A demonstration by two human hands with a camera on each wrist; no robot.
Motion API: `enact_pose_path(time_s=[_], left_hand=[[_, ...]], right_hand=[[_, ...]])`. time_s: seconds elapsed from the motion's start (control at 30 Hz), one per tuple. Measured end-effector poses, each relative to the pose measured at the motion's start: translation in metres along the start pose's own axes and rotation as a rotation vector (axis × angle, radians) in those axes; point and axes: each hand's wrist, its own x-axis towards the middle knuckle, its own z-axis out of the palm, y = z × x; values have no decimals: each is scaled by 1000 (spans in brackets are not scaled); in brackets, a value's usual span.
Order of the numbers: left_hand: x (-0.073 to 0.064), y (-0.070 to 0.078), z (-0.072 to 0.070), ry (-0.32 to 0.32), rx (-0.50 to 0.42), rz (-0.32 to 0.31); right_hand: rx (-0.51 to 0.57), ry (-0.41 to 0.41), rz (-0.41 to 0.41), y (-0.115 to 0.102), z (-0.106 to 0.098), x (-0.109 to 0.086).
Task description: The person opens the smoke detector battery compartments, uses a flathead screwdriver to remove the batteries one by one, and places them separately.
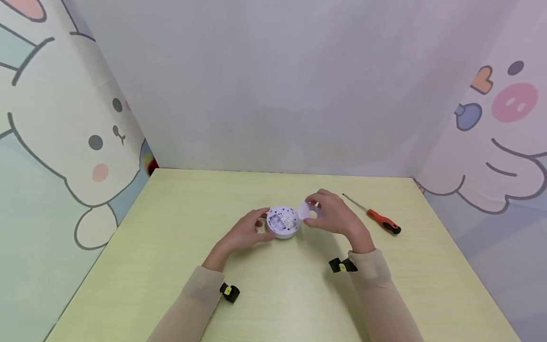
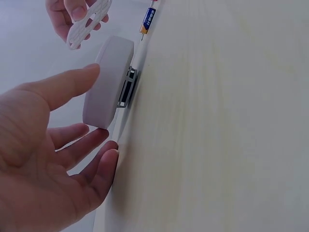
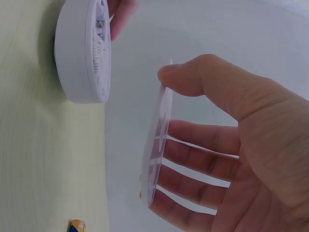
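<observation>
A round white smoke detector [image 1: 283, 228] sits at the middle of the table, its back up with the battery compartment uncovered. My left hand [image 1: 249, 231] holds its left side, thumb at the near edge and fingers at the far edge. In the left wrist view a dark slotted part [image 2: 127, 87] shows on the detector's table-facing side. Just right of the detector, raised off the table, my right hand [image 1: 331, 212] pinches a thin round white mounting plate [image 1: 304, 210] between thumb and fingers. The plate has cut-out openings and stands on edge in the right wrist view [image 3: 157, 140].
A screwdriver [image 1: 382, 221] with an orange-red and black handle lies right of my right hand, its tip pointing away. A blue and orange battery [image 2: 147, 20] lies on the table beyond the detector, hidden in the head view. Printed cloth walls surround the table.
</observation>
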Motion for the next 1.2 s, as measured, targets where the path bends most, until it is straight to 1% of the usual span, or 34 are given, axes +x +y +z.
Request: enact_pose_path(time_s=[0.1, 0.2, 0.3, 0.53, 0.73, 0.9, 1.03, 1.2], left_hand=[[0, -1, 1, 6, -46, -10], [0, -1, 2, 7, -65, -12], [-1, 0, 2, 2, -61, -6], [-1, 0, 3, -7, -15, 9], [1, 0, 5, -15, -39, -1], [2, -1, 7, 1, -62, -23], [3, 0, 7, 10, -69, -37], [3, 0, 8, 23, -61, -32]], right_hand=[[2, 1, -3, -1, 0, 0], [2, 3, -4, -1, 0, 0], [4, 3, -6, -1, 0, 1], [8, 4, -5, -1, 1, 1], [10, 15, -9, -2, 3, 0], [8, 28, -24, -1, 5, 2], [5, 53, -49, -2, 8, 5], [12, 83, -91, -6, 13, 9]])
